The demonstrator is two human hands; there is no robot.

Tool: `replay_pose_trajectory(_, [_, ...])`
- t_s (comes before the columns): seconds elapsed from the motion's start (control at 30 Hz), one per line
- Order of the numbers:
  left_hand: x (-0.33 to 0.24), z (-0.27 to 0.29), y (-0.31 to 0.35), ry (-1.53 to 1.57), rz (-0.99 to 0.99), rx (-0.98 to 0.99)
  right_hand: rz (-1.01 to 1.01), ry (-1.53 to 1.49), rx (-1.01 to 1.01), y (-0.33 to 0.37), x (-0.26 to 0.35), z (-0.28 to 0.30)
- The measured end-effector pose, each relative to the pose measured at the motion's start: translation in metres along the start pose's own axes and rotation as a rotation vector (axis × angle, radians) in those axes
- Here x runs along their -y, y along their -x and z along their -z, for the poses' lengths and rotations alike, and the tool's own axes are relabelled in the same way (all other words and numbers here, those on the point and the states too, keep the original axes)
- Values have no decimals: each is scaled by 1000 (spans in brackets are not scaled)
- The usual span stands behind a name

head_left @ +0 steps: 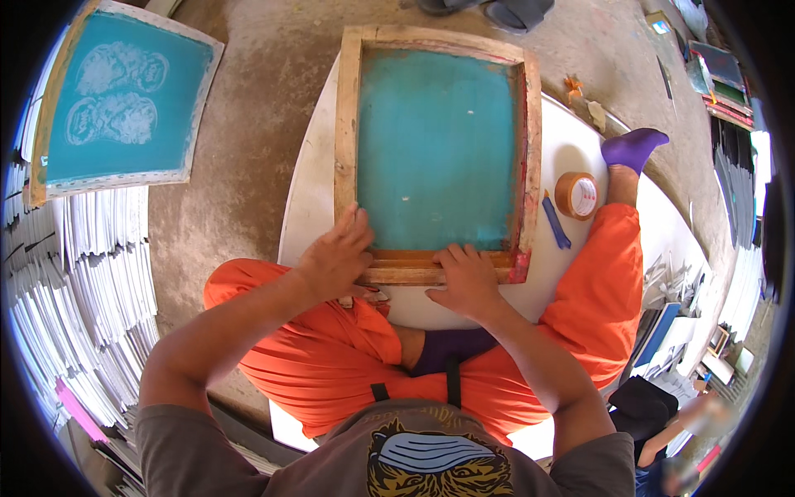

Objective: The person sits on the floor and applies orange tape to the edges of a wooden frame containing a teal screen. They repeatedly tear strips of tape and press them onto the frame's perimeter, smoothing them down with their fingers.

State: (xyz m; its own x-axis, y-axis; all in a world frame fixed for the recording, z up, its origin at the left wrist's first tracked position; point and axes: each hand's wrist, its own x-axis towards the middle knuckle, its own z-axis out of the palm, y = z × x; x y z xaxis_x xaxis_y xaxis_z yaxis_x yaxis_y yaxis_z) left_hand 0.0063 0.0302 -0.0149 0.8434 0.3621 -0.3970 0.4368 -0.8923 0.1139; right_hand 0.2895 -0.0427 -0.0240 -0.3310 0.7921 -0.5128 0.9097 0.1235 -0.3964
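Note:
A wooden screen printing frame (346,124) with teal mesh (439,141) lies in front of me on a white board. Its wood is worn, with red stains down the right rail. Along the inner edge of the near rail runs a shiny brown strip that looks like packing tape (406,256). My left hand (335,253) is closed around the near left corner, fingers over the wood and thumb low at the near side. On the near rail rests my right hand (468,277), fingers apart, tips on the brown strip and thumb at the rail's near side.
Right of the frame are a roll of brown tape (575,196) and a blue cutter-like tool (556,220). Another teal screen (178,108) with pale printed shapes rests on paper stacks (108,257) at left. Dark sandals (517,15) lie beyond. Another person's arm (675,431) shows at lower right.

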Motion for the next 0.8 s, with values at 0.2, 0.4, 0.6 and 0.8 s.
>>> replay_pose_trajectory(0.2, [19,14,9,65,50,91,136,78,-129,-10,38,-21])
replay_pose_trajectory(0.4, [45,-2,21,187,212,-146,169,-122,-176,-46,96,-43])
replay_pose_trajectory(0.6, [45,-4,21,236,221,-111,44,-288,-71,-61,103,-36])
replay_pose_trajectory(0.8, [44,-3,20,257,231,-125,97,-266,-162,-46,100,-43])
